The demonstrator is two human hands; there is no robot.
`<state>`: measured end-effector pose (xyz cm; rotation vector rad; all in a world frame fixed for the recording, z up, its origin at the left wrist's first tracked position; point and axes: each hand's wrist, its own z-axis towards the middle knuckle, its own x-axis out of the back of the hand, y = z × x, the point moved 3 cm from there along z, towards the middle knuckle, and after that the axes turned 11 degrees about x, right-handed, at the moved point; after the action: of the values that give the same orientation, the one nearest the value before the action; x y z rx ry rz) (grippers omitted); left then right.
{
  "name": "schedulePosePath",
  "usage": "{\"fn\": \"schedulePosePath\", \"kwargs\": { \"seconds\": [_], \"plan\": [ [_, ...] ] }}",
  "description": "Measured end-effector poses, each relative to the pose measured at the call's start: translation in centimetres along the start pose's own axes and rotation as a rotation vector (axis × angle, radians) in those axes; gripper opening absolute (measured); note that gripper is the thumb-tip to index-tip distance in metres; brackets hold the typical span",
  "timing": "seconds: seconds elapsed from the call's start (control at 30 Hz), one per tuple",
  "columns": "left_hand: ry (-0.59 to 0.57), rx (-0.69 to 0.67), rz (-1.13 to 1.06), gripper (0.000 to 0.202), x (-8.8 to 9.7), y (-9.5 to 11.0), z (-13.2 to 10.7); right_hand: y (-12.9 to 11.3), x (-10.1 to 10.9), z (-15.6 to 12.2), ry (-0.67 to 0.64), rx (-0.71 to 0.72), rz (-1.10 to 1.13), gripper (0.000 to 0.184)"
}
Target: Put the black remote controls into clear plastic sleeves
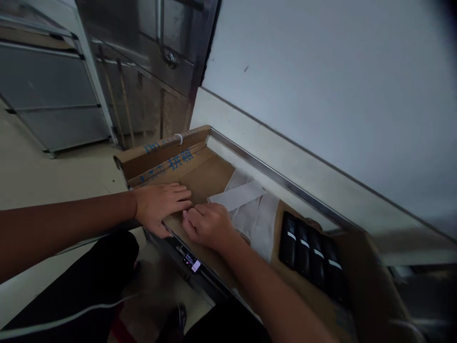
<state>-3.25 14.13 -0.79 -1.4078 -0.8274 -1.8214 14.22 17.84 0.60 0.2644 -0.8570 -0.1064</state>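
Note:
Cardboard [210, 169] with blue printed characters lines a shallow metal-edged surface along the wall. My left hand [162, 207] rests at its near edge, fingers stretched out over the cardboard and the thumb lower, by the rim. Right beside it, my right hand [210, 224] is closed, thumb and fingers pressed together. Whatever it may hold is hidden or too small to make out. Just beyond my right hand lie thin white sheets [266, 224], with a white strip [241, 194] across them. Several black bundles with white bands [310, 252] lie in a row farther right.
A small lit screen [192, 262] sits at the near rim, below my hands. At the upper left stands a grey panelled rack [46, 78], near a metal door [143, 28] with a handle. A white wall [321, 95] runs behind the cardboard. A pale cable [78, 314] crosses the lower left.

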Motion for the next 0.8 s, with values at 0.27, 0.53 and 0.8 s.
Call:
{"fn": "schedulePosePath", "kwargs": {
  "seconds": [0.27, 0.53, 0.8],
  "plan": [
    [-0.005, 0.016, 0.002, 0.062, -0.4, -0.2, -0.2, 2.4, 1.6, -1.1, 0.037, -0.076, -0.104, 0.037],
    [-0.044, 0.035, 0.023, 0.062, -0.2, 0.1, -0.1, 3.6, 5.2, -1.7, 0.146, -0.240, -0.131, 0.040],
    [-0.030, 0.044, 0.014, 0.059, -0.2, 0.3, -0.2, 6.8, 7.2, -4.6, 0.227, -0.392, -0.219, 0.042]
  ]
}}
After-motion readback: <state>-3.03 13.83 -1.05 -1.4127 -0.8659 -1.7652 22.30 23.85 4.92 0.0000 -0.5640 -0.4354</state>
